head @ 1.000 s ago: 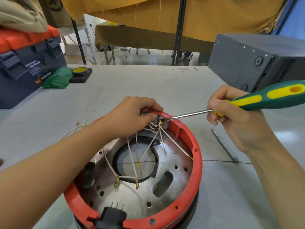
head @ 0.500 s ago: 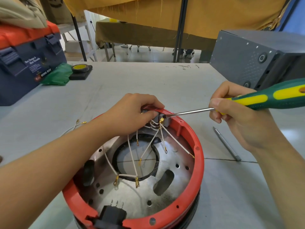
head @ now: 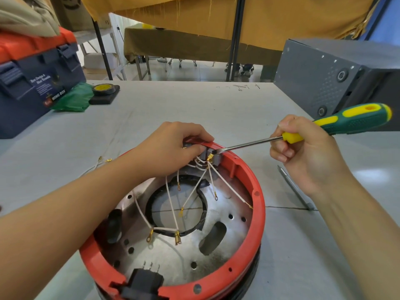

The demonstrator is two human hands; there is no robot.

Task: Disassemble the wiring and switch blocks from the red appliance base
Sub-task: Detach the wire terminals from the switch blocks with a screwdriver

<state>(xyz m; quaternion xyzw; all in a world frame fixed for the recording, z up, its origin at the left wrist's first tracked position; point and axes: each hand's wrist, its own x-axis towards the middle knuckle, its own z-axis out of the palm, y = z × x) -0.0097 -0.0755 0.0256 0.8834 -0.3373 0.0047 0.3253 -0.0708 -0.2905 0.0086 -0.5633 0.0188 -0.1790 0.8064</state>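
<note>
Left grip [head: 173, 148] pinching the switch block [head: 211, 158], right grip [head: 303, 152] wrapped around the screwdriver [head: 337, 123], whose tip sits just beside the left grip, ready, I judge, to lever it free.

Far left: blue toolbox [head: 36, 83] with orange lid; green cloth [head: 73, 100] beside it, then a tape roll [head: 103, 88] on a black pad. Far right: grey metal box [head: 337, 79]. Thin metal rod [head: 295, 188] lies on the table [head: 194, 105], right.
</note>
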